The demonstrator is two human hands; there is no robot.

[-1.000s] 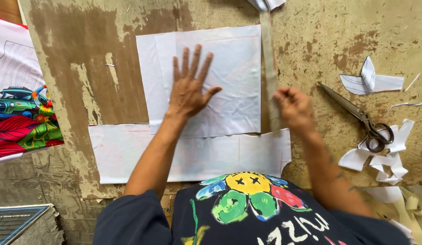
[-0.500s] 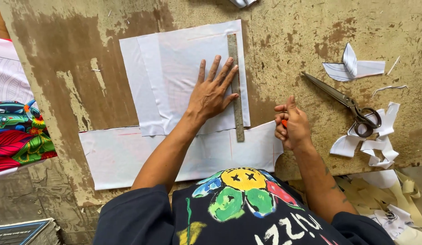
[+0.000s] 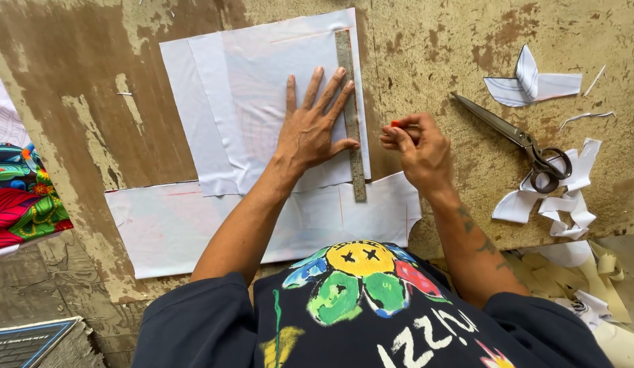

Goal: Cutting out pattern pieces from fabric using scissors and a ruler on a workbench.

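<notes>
At the far left edge of the worktop, worn and patchy brown, a brightly printed cloth of red, green and blue lies well apart from my work; it is out of the way there and touches nothing I am using. Next comes the lower white fabric piece, laid flat and wide, its upper edge tucked under the upper white fabric piece, so the two overlap and lie smooth for marking. My left hand is pressed flat on that upper piece, fingers spread wide and holding nothing in its grip; the spread looks meant to pin both cloth and rule at once, for my fingertips rest against the metal ruler. The ruler lies nearly upright along the right margin of the upper piece, its lower end reaching onto the lower piece, so its edge bridges both sheets. Just right of it my right hand hovers over bare worktop, its grip pinched shut on a small red-orange marker, probably chalk, though too little shows to be sure; the tip points toward the ruler's edge but is apart from it. Further right the scissors rest closed, handles on a heap of white offcuts; one folded scrap sits above them, and paler strips trail off the worktop's lower right edge.
</notes>
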